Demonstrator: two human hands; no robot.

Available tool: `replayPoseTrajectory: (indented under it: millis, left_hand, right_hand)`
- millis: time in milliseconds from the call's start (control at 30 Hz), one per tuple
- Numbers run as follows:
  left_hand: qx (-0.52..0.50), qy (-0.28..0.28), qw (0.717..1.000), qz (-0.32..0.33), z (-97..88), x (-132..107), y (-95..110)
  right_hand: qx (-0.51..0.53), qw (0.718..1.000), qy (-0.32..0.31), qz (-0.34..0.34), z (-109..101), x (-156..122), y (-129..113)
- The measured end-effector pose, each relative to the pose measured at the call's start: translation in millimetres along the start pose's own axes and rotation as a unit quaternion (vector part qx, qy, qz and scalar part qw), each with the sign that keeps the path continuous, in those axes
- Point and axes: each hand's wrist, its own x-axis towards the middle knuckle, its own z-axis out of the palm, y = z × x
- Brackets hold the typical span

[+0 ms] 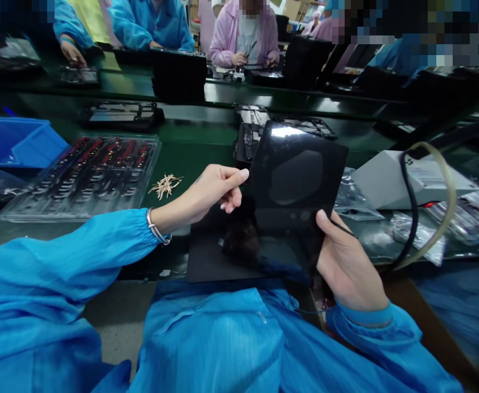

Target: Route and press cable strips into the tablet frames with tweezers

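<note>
Green workbench (pixel 198 155), right hand (pixel 348 256) gripping glossy black panel (pixel 300 177), left hand (pixel 219 191) pinched narrow beside its edge.

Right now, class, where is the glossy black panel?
In the head view, the glossy black panel is just right of centre, its right edge held by the right hand and its left edge beside the left hand.

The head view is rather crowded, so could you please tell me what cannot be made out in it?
Head view: the far fingers of the right hand, hidden behind the glossy black panel.
Head view: whether the left hand pinches anything, its own thumb and curled fingers covering the grip.
Head view: the blue bin, cut off by the left edge.
Head view: labels on the parts in the clear tray, too small.
</note>
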Motion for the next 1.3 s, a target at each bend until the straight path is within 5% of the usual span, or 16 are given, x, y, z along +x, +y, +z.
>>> replayPoseTrajectory:
  millis: [1300]
  left_hand:
    - [0.018,-0.015,0.998,-0.060,-4.5,1.3,6.0]
  right_hand:
    - [-0.030,0.997,-0.061,-0.024,-0.1,2.3,4.8]
